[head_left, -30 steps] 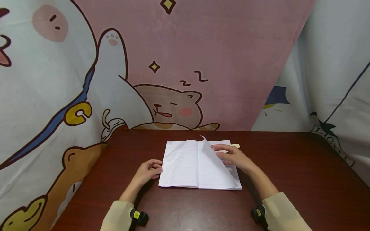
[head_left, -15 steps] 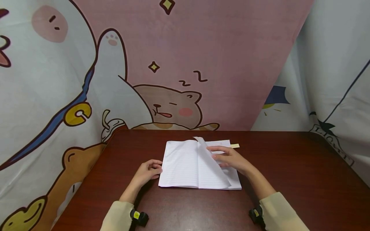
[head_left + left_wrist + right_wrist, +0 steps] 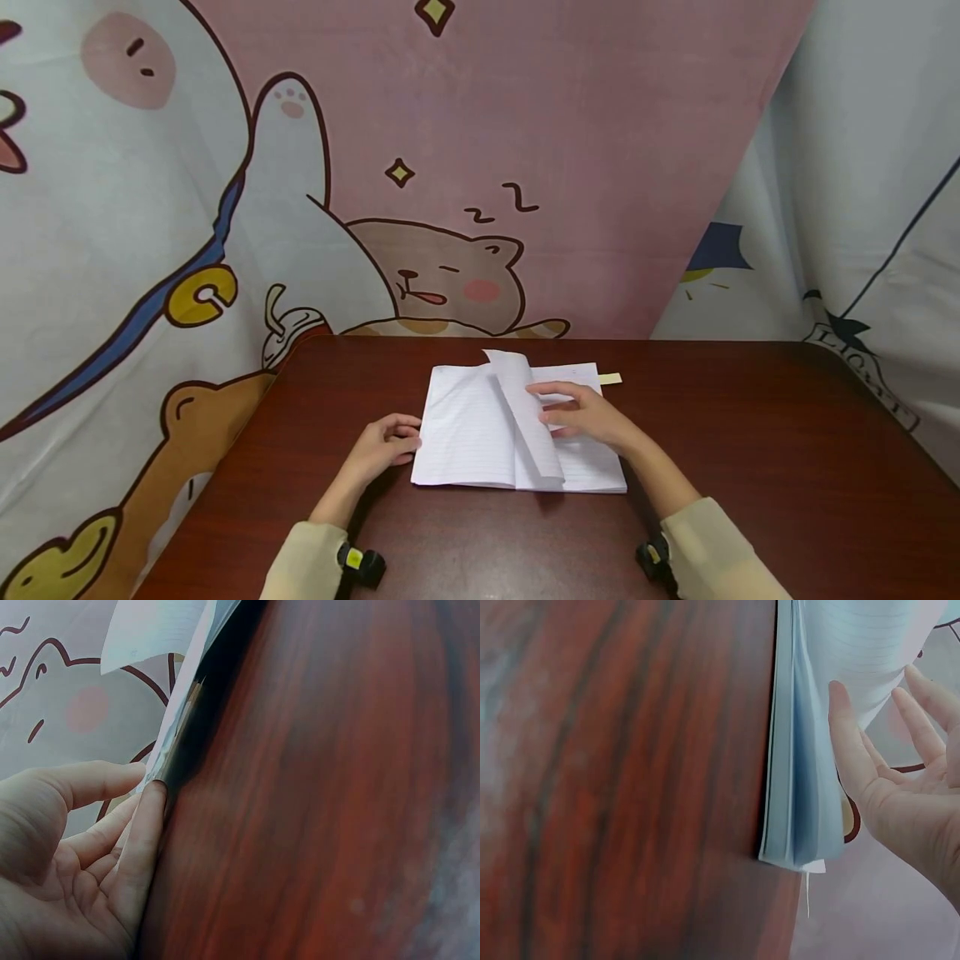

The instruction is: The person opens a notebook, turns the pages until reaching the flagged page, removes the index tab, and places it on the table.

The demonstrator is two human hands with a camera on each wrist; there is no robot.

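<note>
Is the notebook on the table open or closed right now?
Open: the notebook lies flat showing lined pages, one page curled upright against the right hand.

Two forearms reach in from the bottom edge of the head view toward the frame's centre.

The left hand (image 3: pixel 384 446), left of centre, lies low with its fingers (image 3: pixel 142 825) loosely extended and pointing toward the middle. The right hand (image 3: pixel 588 414), just right of centre, is palm down with fingers (image 3: pixel 847 742) straight and slightly spread. Both arms wear pale sleeves ending at the wrists, each with a small dark wrist device.
</note>
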